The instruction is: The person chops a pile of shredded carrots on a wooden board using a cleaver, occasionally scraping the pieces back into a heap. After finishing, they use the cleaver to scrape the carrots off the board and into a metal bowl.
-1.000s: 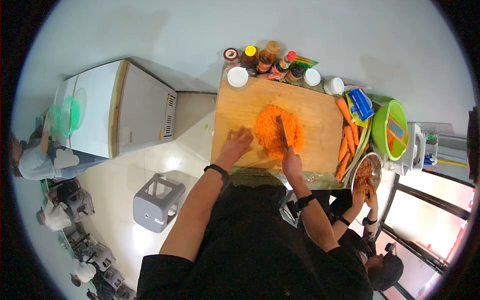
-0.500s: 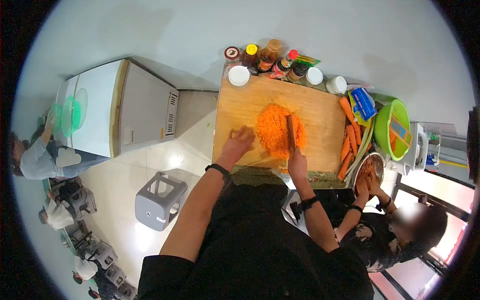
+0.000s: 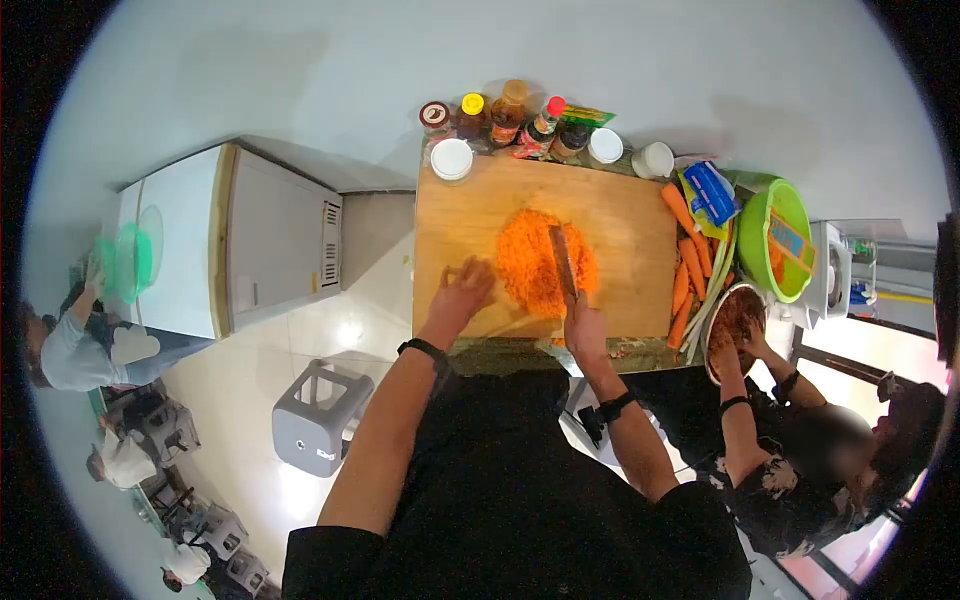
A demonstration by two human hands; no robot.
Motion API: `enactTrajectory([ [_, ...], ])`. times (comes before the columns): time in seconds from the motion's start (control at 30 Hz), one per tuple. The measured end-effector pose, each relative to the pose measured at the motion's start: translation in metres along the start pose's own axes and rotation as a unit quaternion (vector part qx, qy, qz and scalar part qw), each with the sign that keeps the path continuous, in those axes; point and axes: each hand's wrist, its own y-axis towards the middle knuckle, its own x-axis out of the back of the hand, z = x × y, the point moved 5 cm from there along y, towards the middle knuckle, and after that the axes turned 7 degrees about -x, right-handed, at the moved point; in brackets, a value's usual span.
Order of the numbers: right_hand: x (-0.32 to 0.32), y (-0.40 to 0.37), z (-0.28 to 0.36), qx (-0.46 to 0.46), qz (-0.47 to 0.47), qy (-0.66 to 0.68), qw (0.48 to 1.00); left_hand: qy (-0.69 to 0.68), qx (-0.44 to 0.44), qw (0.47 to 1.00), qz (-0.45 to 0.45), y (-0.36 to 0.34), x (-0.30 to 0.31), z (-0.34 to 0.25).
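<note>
My right hand [image 3: 584, 326] is wrapped round the handle of a cleaver [image 3: 563, 258], whose blade lies across a heap of finely chopped carrot [image 3: 530, 262]. The heap spreads over the middle of a wooden cutting board [image 3: 630, 215]. My left hand [image 3: 463, 292] is to the left of the heap, over the board, with fingers apart and nothing in them. Whole carrots [image 3: 679, 207] and green onions [image 3: 715, 295] lie along the board's right edge.
Sauce bottles [image 3: 509, 112] and a white-lidded jar [image 3: 452, 160] line the back. At right are a green basin [image 3: 790, 230] and a metal bowl [image 3: 712, 345], in which a co-worker's hands [image 3: 735, 350] work reddish food. A grey stool [image 3: 310, 430] stands on the floor at left.
The view has shifted slightly, so the board appears further left. The cleaver stays on the carrot heap, now tilted a little differently. The co-worker has leaned further right, hands still in the bowl.
</note>
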Motion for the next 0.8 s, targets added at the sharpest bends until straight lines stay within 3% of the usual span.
enactTrajectory([
  [0.07, -0.02, 0.004, -0.008, 0.087, -0.031, -0.053, 0.994, 0.014, -0.007, 0.999, 0.032, 0.002, -0.001, 0.001],
  [0.2, 0.007, 0.001, 0.013, 0.073, -0.016, -0.046, 0.996, 0.032, -0.016, 0.999, -0.005, -0.004, -0.008, 0.004],
  [0.3, 0.012, 0.0, 0.011, -0.012, -0.033, 0.039, 0.999, 0.009, -0.007, 1.0, -0.017, -0.001, 0.001, 0.001],
  [0.37, -0.006, 0.006, -0.002, 0.044, -0.047, -0.018, 0.998, 0.042, -0.012, 0.998, 0.049, 0.002, -0.002, -0.001],
  [0.47, 0.012, 0.009, -0.005, 0.05, -0.053, 0.021, 0.997, 0.04, -0.004, 0.999, 0.023, 0.001, 0.0, 0.001],
  [0.6, 0.022, 0.008, -0.017, -0.009, -0.11, 0.057, 0.992, 0.048, -0.019, 0.999, -0.004, -0.001, 0.001, 0.0],
  [0.7, 0.0, 0.01, -0.03, -0.021, -0.133, 0.003, 0.991, 0.052, -0.017, 0.998, 0.023, 0.0, 0.0, -0.001],
  [0.77, -0.015, 0.004, -0.022, 0.065, -0.127, -0.019, 0.99, 0.029, -0.018, 0.999, 0.027, 0.001, 0.001, 0.001],
  [0.8, -0.014, 0.006, -0.023, 0.064, -0.128, -0.02, 0.99, 0.028, -0.02, 0.999, 0.027, 0.001, 0.002, 0.0],
])
